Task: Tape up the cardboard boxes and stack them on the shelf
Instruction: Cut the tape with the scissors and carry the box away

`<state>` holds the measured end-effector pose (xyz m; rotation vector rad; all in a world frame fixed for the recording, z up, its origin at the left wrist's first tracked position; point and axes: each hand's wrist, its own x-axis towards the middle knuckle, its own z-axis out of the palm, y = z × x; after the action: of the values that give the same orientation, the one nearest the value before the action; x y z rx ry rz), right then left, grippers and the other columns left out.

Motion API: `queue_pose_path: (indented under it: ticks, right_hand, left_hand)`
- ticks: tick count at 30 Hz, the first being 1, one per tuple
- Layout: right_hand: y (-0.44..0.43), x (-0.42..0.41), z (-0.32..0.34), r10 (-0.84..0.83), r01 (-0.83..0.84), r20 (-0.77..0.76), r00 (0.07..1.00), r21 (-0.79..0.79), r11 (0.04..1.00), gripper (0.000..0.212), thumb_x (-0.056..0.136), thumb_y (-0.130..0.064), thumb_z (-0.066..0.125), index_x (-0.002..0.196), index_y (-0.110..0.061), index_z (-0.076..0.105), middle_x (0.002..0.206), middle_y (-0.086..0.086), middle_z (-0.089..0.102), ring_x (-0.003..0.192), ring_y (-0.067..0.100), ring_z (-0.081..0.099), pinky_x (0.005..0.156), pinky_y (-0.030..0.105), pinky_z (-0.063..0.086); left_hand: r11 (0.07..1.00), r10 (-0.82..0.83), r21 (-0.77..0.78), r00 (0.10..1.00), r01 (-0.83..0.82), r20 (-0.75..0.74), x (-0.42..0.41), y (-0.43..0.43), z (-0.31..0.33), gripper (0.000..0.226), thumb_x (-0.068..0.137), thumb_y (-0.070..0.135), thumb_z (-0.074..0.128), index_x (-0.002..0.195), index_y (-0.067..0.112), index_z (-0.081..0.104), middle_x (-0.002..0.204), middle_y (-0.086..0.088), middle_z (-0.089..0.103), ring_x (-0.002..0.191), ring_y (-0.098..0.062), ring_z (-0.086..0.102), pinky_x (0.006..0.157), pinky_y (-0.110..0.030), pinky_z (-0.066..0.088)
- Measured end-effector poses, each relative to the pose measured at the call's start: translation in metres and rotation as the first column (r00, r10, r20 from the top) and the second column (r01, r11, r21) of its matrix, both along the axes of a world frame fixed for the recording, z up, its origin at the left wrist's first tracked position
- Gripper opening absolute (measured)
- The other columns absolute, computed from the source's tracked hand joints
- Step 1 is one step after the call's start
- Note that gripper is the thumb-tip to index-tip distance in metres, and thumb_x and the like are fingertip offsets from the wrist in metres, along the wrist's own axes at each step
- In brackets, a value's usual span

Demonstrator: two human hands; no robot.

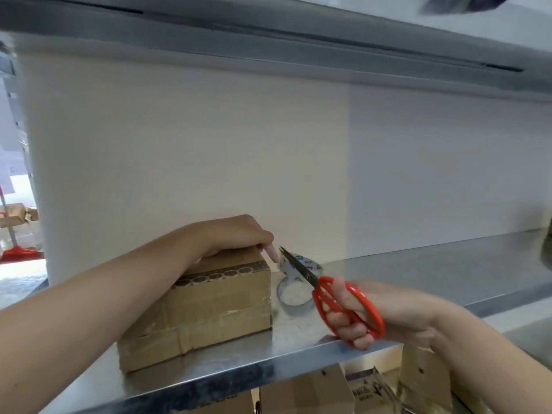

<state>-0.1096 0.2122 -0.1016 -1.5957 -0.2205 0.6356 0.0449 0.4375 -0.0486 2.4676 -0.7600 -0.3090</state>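
Observation:
A brown cardboard box [209, 306] with clear tape along its side sits on the metal shelf [418, 273]. My left hand [239, 234] rests on the box's top far edge, fingers curled over its right corner, one fingertip pressing down a strip of tape. A roll of clear tape [295, 291] lies on the shelf right of the box, its strip running up to that corner. My right hand [355, 315] grips red-handled scissors [334, 297], whose blades point up-left at the tape strip beside my left fingertip.
A second metal shelf [298, 40] runs overhead, with a white wall behind. Below the shelf edge stand several cardboard boxes [313, 389]. At the far left, a red broom [18, 249] and more cardboard lie on the floor.

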Motion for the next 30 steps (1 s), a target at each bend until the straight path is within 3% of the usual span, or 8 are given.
queue_pose_path:
  ticks: [2,4,9,14,17,25,28,30]
  right_hand:
    - [0.011,0.002,0.002,0.043,-0.04,-0.07,0.997,0.043,0.998,0.063,0.081,-0.077,0.048,0.074,-0.015,0.048,0.067,-0.001,0.044,0.055,0.009,0.04,0.063,0.022,0.049]
    - [0.016,0.008,0.004,0.068,-0.061,-0.098,0.993,0.071,0.996,0.071,0.077,-0.085,0.047,0.078,-0.013,0.045,0.072,0.002,0.041,0.058,0.011,0.04,0.052,0.019,0.042]
    - [0.028,0.019,0.004,0.051,-0.046,-0.09,0.995,0.064,0.997,0.075,0.074,-0.087,0.049,0.078,-0.013,0.042,0.074,0.003,0.038,0.06,0.011,0.035,0.053,0.019,0.04]
    - [0.041,0.03,0.003,-0.044,0.044,-0.032,0.999,0.005,0.999,0.071,0.08,-0.084,0.047,0.074,-0.013,0.043,0.071,0.003,0.04,0.059,0.013,0.037,0.053,0.022,0.043]
    - [0.044,0.033,0.0,-0.109,0.11,0.036,0.993,-0.027,0.994,0.065,0.083,-0.078,0.049,0.073,-0.014,0.044,0.066,0.001,0.042,0.054,0.012,0.038,0.05,0.022,0.041]
    - [0.042,0.025,0.004,-0.171,0.198,0.226,0.959,-0.1,0.975,0.057,0.083,-0.068,0.056,0.072,-0.013,0.051,0.06,0.003,0.044,0.045,0.011,0.04,0.043,0.021,0.042]
    - [0.029,0.018,0.011,-0.171,0.257,0.327,0.929,-0.242,0.936,0.062,0.077,-0.074,0.057,0.065,-0.013,0.055,0.054,0.005,0.048,0.043,0.015,0.042,0.046,0.024,0.045]
    - [0.011,0.021,0.015,-0.21,0.391,0.419,0.883,-0.412,0.823,0.064,0.076,-0.073,0.062,0.069,-0.01,0.056,0.052,0.005,0.052,0.04,0.017,0.045,0.046,0.026,0.043]
  left_hand:
    - [0.999,0.036,-0.006,0.998,-0.036,-0.053,0.002,0.0,0.001,0.033,0.089,0.033,0.056,0.063,0.024,0.075,0.072,-0.002,0.054,0.069,-0.024,0.04,0.064,-0.03,0.033]
    - [0.997,0.073,-0.027,0.992,-0.076,-0.106,0.005,0.001,0.001,0.035,0.087,0.038,0.056,0.061,0.021,0.071,0.07,0.0,0.05,0.071,-0.026,0.034,0.063,-0.032,0.029]
    - [0.994,0.061,-0.077,0.984,-0.074,-0.165,0.012,0.003,0.001,0.065,0.097,0.046,0.021,0.098,0.021,0.082,0.083,0.001,0.053,0.075,-0.02,0.038,0.078,-0.033,0.035]
    - [0.991,0.095,-0.081,0.979,-0.111,-0.179,0.011,0.001,0.0,0.067,0.098,0.044,0.018,0.098,0.021,0.081,0.086,-0.001,0.056,0.077,-0.018,0.044,0.075,-0.031,0.039]
    - [0.989,0.113,-0.071,0.975,-0.129,-0.191,0.017,0.003,-0.004,0.067,0.091,0.05,0.021,0.1,0.018,0.08,0.106,-0.009,0.069,0.091,-0.021,0.052,0.083,-0.035,0.043]
    - [0.989,0.098,-0.088,0.975,-0.117,-0.2,0.011,0.002,-0.002,0.061,0.097,0.044,0.024,0.093,0.024,0.082,0.107,-0.002,0.072,0.096,-0.019,0.058,0.086,-0.033,0.047]
    - [0.997,0.051,-0.043,0.984,-0.059,-0.171,0.004,0.002,0.001,0.062,0.098,0.041,0.021,0.095,0.028,0.082,0.119,-0.005,0.068,0.095,-0.018,0.055,0.091,-0.033,0.047]
    - [0.999,0.032,-0.033,0.988,-0.038,-0.154,0.003,0.002,0.001,0.057,0.097,0.04,0.026,0.095,0.029,0.082,0.12,-0.008,0.067,0.093,-0.019,0.054,0.087,-0.032,0.047]
